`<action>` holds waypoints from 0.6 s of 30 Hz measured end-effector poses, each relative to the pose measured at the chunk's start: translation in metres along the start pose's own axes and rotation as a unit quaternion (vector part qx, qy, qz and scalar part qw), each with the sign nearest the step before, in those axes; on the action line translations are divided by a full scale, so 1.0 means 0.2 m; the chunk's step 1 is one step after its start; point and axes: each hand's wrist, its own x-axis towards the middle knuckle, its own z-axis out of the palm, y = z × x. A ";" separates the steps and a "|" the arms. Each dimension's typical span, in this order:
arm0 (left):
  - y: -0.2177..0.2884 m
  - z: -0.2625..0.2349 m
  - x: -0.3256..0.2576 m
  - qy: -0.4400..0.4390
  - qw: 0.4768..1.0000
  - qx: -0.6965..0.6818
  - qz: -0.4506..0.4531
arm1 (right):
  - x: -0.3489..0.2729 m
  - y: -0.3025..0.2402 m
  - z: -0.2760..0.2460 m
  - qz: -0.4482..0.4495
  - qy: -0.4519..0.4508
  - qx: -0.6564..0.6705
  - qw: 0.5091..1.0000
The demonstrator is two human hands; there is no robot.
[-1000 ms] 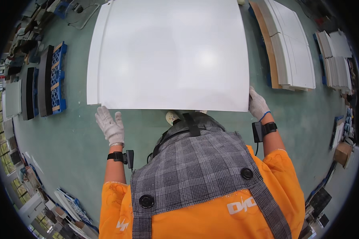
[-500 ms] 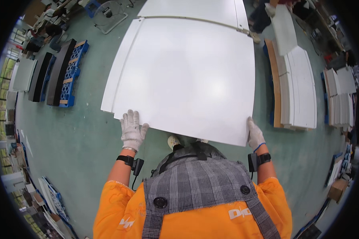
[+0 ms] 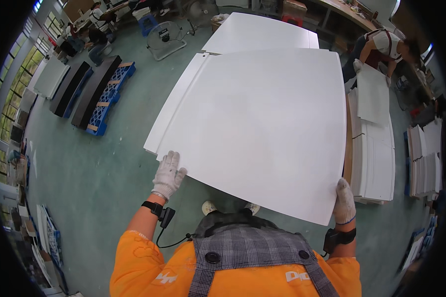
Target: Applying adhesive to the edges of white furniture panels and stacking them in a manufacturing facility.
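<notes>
A large white panel [image 3: 262,119] lies in front of me over more white board [image 3: 176,106], whose edge shows along the left. My gloved left hand [image 3: 169,173] rests at the near left corner, fingers stretched over the top face and thumb spread aside. My gloved right hand [image 3: 344,202] is closed on the panel's right edge near the near right corner; its thumb side shows, and the other fingers are hidden by the panel and the hand. The near right corner of the panel juts toward me.
Another white panel [image 3: 267,30] lies beyond. To the right, a co-worker [image 3: 381,49] holds a white board [image 3: 373,94] over a board stack [image 3: 376,168]. Blue pallets [image 3: 96,116] with dark stacks and a floor fan [image 3: 166,39] stand at the left.
The panel and both my hands sit farther right and lower in the picture. My right hand has moved down with the panel's near right corner. The view has shifted, showing more of the far side.
</notes>
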 end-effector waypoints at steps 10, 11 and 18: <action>-0.24 -0.20 0.14 -0.061 0.991 -0.100 0.061 | 0.15 -0.83 0.27 -0.354 0.041 -0.198 0.913; -0.24 -0.28 0.16 -0.060 0.991 -0.094 0.070 | 0.17 -1.00 0.35 -0.453 0.059 -0.328 0.826; 0.12 -0.99 0.14 -0.034 0.957 -0.194 0.211 | 0.29 -1.77 0.94 -0.153 -0.243 0.258 0.922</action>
